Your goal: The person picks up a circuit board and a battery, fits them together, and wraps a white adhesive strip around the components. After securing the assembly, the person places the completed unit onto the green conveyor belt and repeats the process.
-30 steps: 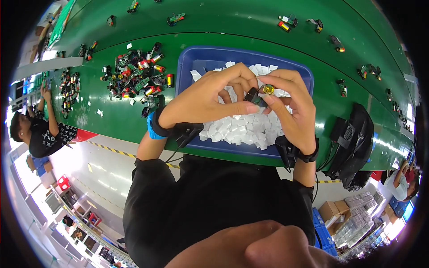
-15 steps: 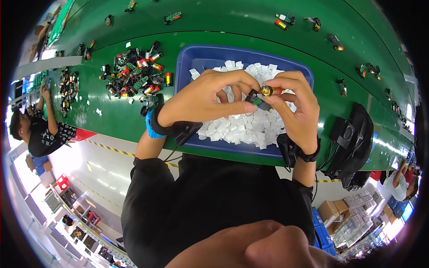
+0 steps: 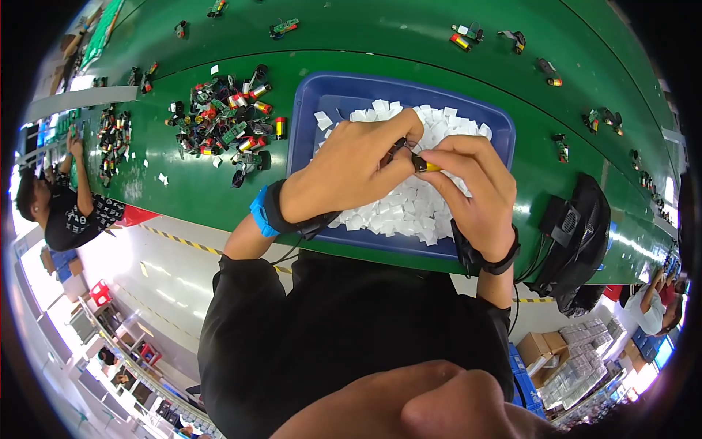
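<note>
Over the blue tray (image 3: 307, 99), my two hands meet on one small assembly. My right hand (image 3: 479, 183) pinches a yellow and black battery (image 3: 430, 167) between thumb and fingertips. My left hand (image 3: 351, 168) is closed on a dark part (image 3: 395, 148) beside it; most of that part is hidden behind the fingers. Thin dark wire shows between the two pieces. Beneath the hands, the tray holds a heap of small white square pieces (image 3: 406, 212).
Left of the tray lies a pile of batteries with circuit boards (image 3: 227, 124). More such assemblies (image 3: 466, 36) are scattered along the green table (image 3: 351, 33). A black bag (image 3: 589, 227) and a black boxy device (image 3: 561, 219) lie at right. A co-worker (image 3: 69, 208) works at far left.
The battery has turned from end-on to more side-on and moved slightly down and left. My left hand has rotated, its fingers now covering the green board that showed before.
</note>
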{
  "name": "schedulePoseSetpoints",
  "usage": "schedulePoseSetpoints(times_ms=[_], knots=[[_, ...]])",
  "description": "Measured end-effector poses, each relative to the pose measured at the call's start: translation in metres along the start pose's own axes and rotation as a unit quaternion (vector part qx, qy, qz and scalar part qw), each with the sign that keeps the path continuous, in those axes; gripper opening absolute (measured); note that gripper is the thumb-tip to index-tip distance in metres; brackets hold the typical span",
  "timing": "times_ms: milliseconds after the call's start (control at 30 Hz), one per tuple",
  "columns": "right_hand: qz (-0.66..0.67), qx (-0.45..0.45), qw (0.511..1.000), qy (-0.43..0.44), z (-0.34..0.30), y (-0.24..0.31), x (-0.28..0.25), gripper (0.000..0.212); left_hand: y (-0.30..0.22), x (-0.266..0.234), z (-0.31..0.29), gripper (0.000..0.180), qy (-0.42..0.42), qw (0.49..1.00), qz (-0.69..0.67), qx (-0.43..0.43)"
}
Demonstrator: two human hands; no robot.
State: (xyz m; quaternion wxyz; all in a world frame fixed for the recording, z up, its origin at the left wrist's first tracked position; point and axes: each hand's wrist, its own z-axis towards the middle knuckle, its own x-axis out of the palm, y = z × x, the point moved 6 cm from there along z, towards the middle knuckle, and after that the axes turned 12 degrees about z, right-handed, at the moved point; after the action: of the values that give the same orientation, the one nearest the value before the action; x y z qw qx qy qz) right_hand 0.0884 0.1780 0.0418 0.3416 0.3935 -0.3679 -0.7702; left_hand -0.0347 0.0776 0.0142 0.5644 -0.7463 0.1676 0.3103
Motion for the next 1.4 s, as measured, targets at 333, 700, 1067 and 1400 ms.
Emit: schedulePoseSetpoints(times_ms=[333,700,1067,1400], knots=[[-0.173,-0.097,0.979,0.042,0.003,0.014,0.014,0.041,0.025,0.012,0.006,0.008,0.08,0.87,-0.484,-0.058],[-0.186,-0.161,0.969,-0.01,0.003,0.012,0.009,0.038,0.011,0.004,0.002,0.019,0.007,0.913,-0.406,0.03],[-0.168,-0.14,0.975,0.049,-0.005,0.018,0.019,0.035,0.02,0.011,0.002,0.009,0.078,0.937,-0.336,-0.049],[-0.158,-0.181,0.971,0.003,-0.001,0.02,0.01,0.026,0.007,-0.001,-0.001,0.019,0.049,0.911,-0.41,-0.015]])
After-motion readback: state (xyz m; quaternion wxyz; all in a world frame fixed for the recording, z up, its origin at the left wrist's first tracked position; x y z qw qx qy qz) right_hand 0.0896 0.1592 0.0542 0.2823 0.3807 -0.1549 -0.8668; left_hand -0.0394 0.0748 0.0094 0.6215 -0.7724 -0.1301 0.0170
